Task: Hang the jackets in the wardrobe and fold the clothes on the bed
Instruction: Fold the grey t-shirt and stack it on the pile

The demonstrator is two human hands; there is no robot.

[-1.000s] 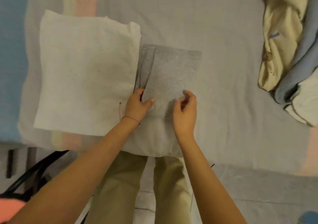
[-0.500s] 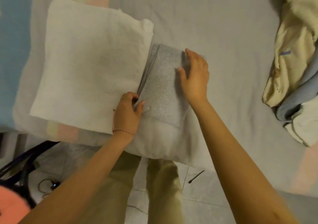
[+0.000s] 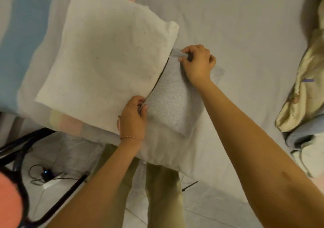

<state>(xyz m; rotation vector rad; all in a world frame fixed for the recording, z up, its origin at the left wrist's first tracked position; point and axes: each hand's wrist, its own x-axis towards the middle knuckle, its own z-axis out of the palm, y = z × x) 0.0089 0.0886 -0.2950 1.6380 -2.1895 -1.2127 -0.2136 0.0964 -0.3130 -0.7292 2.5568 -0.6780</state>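
Observation:
A folded grey garment point(image 3: 172, 103) lies on the bed point(image 3: 245, 34), right beside a folded white garment point(image 3: 105, 59). My left hand point(image 3: 134, 117) pinches the grey garment's near left edge, next to the white one's corner. My right hand point(image 3: 197, 63) has its fingers curled and pinches the grey garment's far left corner. Part of the grey fabric is hidden under my right hand and wrist.
A heap of unfolded clothes point(image 3: 308, 91), cream and blue, sits at the bed's right edge. On the floor at the lower left stand a dark metal frame point(image 3: 57, 205) and a small device with a cable point(image 3: 46, 174). My legs point(image 3: 163, 192) stand against the bed.
My right hand has moved to the far left corner of the grey garment and pinched it. My left hand keeps its hold on the near left edge. The view has tilted.

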